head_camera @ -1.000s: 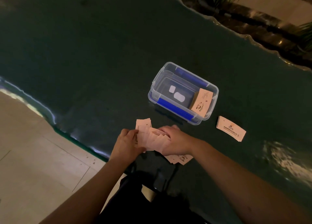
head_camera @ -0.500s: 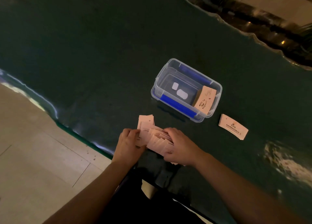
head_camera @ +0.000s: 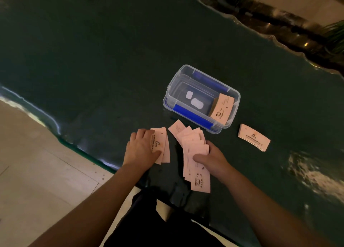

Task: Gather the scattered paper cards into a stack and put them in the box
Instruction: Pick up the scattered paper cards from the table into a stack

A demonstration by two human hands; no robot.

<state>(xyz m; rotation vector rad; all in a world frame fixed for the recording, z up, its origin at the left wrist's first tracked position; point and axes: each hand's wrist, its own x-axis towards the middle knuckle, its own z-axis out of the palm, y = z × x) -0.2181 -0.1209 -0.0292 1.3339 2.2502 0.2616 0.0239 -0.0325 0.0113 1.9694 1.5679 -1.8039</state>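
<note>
Pale pink paper cards lie in two groups on the dark green table (head_camera: 93, 60), near its front edge. My left hand (head_camera: 139, 148) grips a small bunch of cards (head_camera: 162, 146). My right hand (head_camera: 210, 159) holds a fanned spread of cards (head_camera: 193, 153), thumb on top. Just behind them stands the clear plastic box (head_camera: 232, 95) with blue clips, and a neat stack of cards (head_camera: 221, 108) leans inside against its right end. Another squared stack (head_camera: 254, 139) lies on the table to the right of the box.
The table's wavy front edge (head_camera: 55, 129) runs diagonally on the left, with pale floor tiles (head_camera: 37, 172) below it. Plants and a dark ledge (head_camera: 279, 19) border the far right side. My dark trousers (head_camera: 158, 228) show at the bottom.
My hands have pulled apart: the single pile they held together is now split, a few cards in the left hand, the fanned rest in the right.
</note>
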